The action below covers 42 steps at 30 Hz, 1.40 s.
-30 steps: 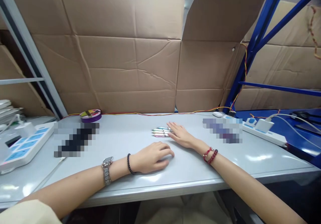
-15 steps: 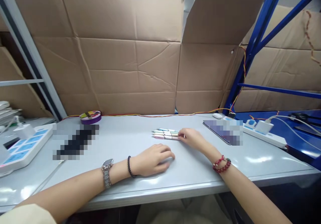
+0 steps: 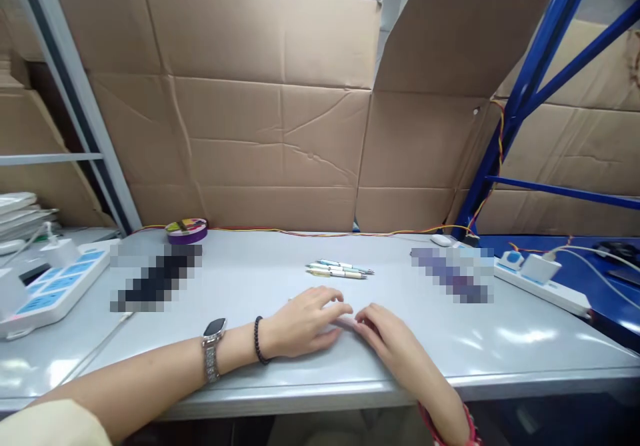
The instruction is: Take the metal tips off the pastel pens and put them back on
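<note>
My right hand pinches the end of a pale pinkish pen low over the near part of the table. My left hand lies just left of it, fingers bent and apart over the pen, whose middle is hidden under that hand. I cannot tell whether the left fingers touch it. Beyond both hands, several slim pens with light barrels lie close together, pointing left and right.
On the left of the grey table are a roll of purple tape, a blurred dark object with a cable and a power strip. On the right lie another blurred object and a power strip. Cardboard stands behind.
My right hand has moved from the pens toward me, bringing one pen to my left hand. My left hand has barely moved. The view has shifted slightly left.
</note>
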Each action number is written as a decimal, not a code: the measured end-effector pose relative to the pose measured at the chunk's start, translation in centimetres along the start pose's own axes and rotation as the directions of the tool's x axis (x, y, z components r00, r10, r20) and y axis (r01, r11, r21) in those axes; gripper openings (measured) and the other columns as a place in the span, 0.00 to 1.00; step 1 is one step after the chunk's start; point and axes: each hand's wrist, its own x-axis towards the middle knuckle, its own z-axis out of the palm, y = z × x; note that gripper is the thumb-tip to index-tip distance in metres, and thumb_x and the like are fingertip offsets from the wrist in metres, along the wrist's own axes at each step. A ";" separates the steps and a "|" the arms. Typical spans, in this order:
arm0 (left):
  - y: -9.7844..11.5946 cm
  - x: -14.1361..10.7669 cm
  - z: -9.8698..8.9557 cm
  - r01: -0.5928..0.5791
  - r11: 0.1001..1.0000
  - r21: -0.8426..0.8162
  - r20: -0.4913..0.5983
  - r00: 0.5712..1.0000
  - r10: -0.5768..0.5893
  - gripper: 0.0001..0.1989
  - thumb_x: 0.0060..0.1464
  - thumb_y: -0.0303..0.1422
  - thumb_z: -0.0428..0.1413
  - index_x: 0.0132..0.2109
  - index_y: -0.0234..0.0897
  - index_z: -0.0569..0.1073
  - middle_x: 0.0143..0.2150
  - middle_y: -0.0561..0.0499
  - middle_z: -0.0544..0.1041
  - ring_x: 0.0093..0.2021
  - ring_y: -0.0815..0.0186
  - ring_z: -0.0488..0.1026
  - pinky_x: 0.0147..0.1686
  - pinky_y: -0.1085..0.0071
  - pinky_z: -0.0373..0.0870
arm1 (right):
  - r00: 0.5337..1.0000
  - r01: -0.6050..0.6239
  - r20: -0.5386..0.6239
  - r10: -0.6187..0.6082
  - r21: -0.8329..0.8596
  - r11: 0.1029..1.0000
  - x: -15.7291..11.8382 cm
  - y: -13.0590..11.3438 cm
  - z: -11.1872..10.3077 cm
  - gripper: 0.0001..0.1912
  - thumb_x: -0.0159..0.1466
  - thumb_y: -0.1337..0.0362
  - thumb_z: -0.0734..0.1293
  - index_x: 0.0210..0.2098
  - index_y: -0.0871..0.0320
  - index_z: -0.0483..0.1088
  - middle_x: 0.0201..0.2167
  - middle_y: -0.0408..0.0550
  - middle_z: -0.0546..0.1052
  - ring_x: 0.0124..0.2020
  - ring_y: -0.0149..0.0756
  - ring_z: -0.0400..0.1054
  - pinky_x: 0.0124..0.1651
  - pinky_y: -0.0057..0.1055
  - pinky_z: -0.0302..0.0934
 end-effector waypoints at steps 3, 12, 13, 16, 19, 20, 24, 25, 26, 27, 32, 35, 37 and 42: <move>-0.1 0.0 0.2 0.004 1.000 0.024 0.062 0.998 -0.005 0.11 0.61 0.38 0.48 0.46 0.37 0.63 0.39 0.49 0.69 0.36 0.64 0.68 0.35 0.71 0.65 | 0.997 -0.005 -0.073 0.004 -0.006 1.000 -1.1 -0.7 0.8 0.17 0.68 0.61 0.51 0.27 0.55 0.63 0.26 0.44 0.71 0.29 0.35 0.66 0.33 0.31 0.58; -0.1 -0.1 0.7 -0.004 0.997 0.080 0.077 0.997 -0.002 0.11 0.65 0.37 0.40 0.38 0.37 0.60 0.34 0.52 0.71 0.30 0.66 0.68 0.25 0.73 0.59 | 0.976 -0.045 -0.213 0.051 0.031 0.998 -1.4 -1.1 1.1 0.22 0.68 0.56 0.50 0.21 0.55 0.60 0.19 0.43 0.67 0.23 0.33 0.62 0.27 0.30 0.56; -0.1 -0.1 0.7 0.000 0.997 0.073 0.072 0.997 -0.005 0.11 0.65 0.37 0.40 0.38 0.37 0.60 0.34 0.52 0.71 0.30 0.66 0.68 0.25 0.72 0.59 | 0.972 -0.020 -0.231 0.031 0.050 0.999 -1.4 -1.2 1.1 0.22 0.68 0.56 0.50 0.22 0.55 0.60 0.20 0.43 0.67 0.23 0.34 0.62 0.28 0.30 0.56; -0.3 -0.2 0.9 -0.005 0.999 0.043 0.062 0.998 0.003 0.10 0.66 0.35 0.39 0.39 0.37 0.60 0.34 0.52 0.72 0.30 0.67 0.68 0.26 0.73 0.59 | 0.957 0.063 -0.288 -0.038 0.079 0.995 -1.7 -1.5 0.9 0.17 0.67 0.57 0.54 0.27 0.55 0.65 0.24 0.45 0.70 0.27 0.35 0.65 0.29 0.31 0.59; -0.4 -0.3 0.8 -0.026 0.999 0.029 0.056 0.998 0.024 0.10 0.66 0.34 0.38 0.40 0.37 0.61 0.35 0.52 0.72 0.31 0.67 0.69 0.27 0.73 0.60 | 0.941 0.147 -0.322 -0.106 0.103 0.984 -2.1 -1.7 0.4 0.10 0.66 0.60 0.57 0.35 0.54 0.68 0.31 0.48 0.73 0.34 0.38 0.68 0.35 0.33 0.62; -0.4 -0.3 0.8 -0.038 0.999 0.032 0.060 0.998 0.036 0.10 0.66 0.33 0.38 0.40 0.37 0.61 0.35 0.52 0.72 0.31 0.67 0.69 0.26 0.73 0.60 | 0.941 0.154 -0.320 -0.109 0.121 0.981 -2.2 -1.8 0.3 0.09 0.65 0.59 0.59 0.38 0.54 0.68 0.33 0.49 0.74 0.35 0.39 0.68 0.36 0.33 0.63; -0.2 -0.3 0.6 -0.068 0.997 0.047 0.074 0.995 0.065 0.09 0.65 0.32 0.39 0.40 0.37 0.62 0.35 0.52 0.72 0.30 0.68 0.69 0.25 0.73 0.59 | 0.955 0.027 -0.292 0.041 0.224 0.974 -2.2 -2.2 0.2 0.14 0.65 0.55 0.58 0.46 0.53 0.65 0.29 0.45 0.74 0.30 0.36 0.69 0.34 0.31 0.64; -0.2 -0.3 0.5 -0.066 0.997 0.051 0.072 0.995 0.062 0.09 0.65 0.31 0.38 0.40 0.37 0.62 0.35 0.52 0.72 0.30 0.68 0.68 0.25 0.73 0.59 | 0.953 -0.010 -0.290 0.083 0.243 0.970 -2.1 -2.2 0.4 0.14 0.66 0.55 0.56 0.46 0.54 0.65 0.26 0.44 0.73 0.27 0.35 0.69 0.31 0.30 0.64; -0.2 -0.3 0.5 -0.061 0.997 0.057 0.069 0.996 0.057 0.09 0.65 0.31 0.38 0.40 0.37 0.62 0.35 0.52 0.72 0.29 0.68 0.68 0.25 0.73 0.59 | 0.950 -0.038 -0.290 0.114 0.255 0.966 -2.0 -2.3 0.6 0.14 0.67 0.56 0.54 0.45 0.54 0.65 0.24 0.43 0.72 0.25 0.34 0.68 0.30 0.29 0.63; -0.1 -0.2 0.4 -0.055 0.996 0.063 0.069 0.996 0.051 0.09 0.65 0.31 0.38 0.41 0.37 0.62 0.35 0.52 0.72 0.29 0.68 0.68 0.25 0.73 0.59 | 0.949 -0.054 -0.288 0.131 0.261 0.964 -1.8 -2.3 0.8 0.15 0.67 0.57 0.53 0.45 0.54 0.66 0.22 0.42 0.71 0.24 0.34 0.68 0.29 0.29 0.62; 0.0 -0.2 0.3 -0.040 0.995 0.093 0.084 0.996 0.032 0.10 0.66 0.32 0.37 0.41 0.37 0.62 0.35 0.52 0.72 0.29 0.68 0.69 0.22 0.73 0.57 | 0.947 -0.042 -0.292 0.129 0.288 0.957 -1.5 -1.9 1.4 0.13 0.67 0.57 0.54 0.45 0.54 0.65 0.20 0.41 0.70 0.23 0.34 0.67 0.29 0.28 0.62; 0.0 -0.2 0.4 -0.033 0.996 0.088 0.077 0.997 0.026 0.12 0.67 0.34 0.36 0.42 0.37 0.62 0.35 0.52 0.72 0.29 0.68 0.69 0.22 0.73 0.56 | 0.947 -0.029 -0.291 0.135 0.341 0.940 -1.6 -1.8 1.2 0.13 0.66 0.56 0.56 0.45 0.53 0.65 0.22 0.41 0.71 0.24 0.34 0.68 0.30 0.29 0.63; 0.0 -0.2 0.4 -0.021 0.996 0.090 0.078 0.997 0.014 0.11 0.66 0.34 0.37 0.43 0.37 0.62 0.35 0.52 0.72 0.30 0.67 0.69 0.21 0.74 0.56 | 0.947 -0.032 -0.285 0.149 0.377 0.926 -1.6 -1.8 1.1 0.12 0.64 0.56 0.59 0.45 0.52 0.64 0.25 0.42 0.72 0.26 0.34 0.68 0.31 0.29 0.64; -0.1 -0.2 0.5 0.011 0.998 0.066 0.105 0.994 -0.018 0.06 0.65 0.31 0.41 0.43 0.37 0.61 0.37 0.52 0.71 0.32 0.67 0.70 0.23 0.75 0.58 | 0.943 -0.036 -0.292 0.159 0.383 0.923 -1.7 -1.4 1.3 0.09 0.61 0.58 0.64 0.41 0.52 0.67 0.32 0.44 0.73 0.30 0.34 0.68 0.32 0.28 0.65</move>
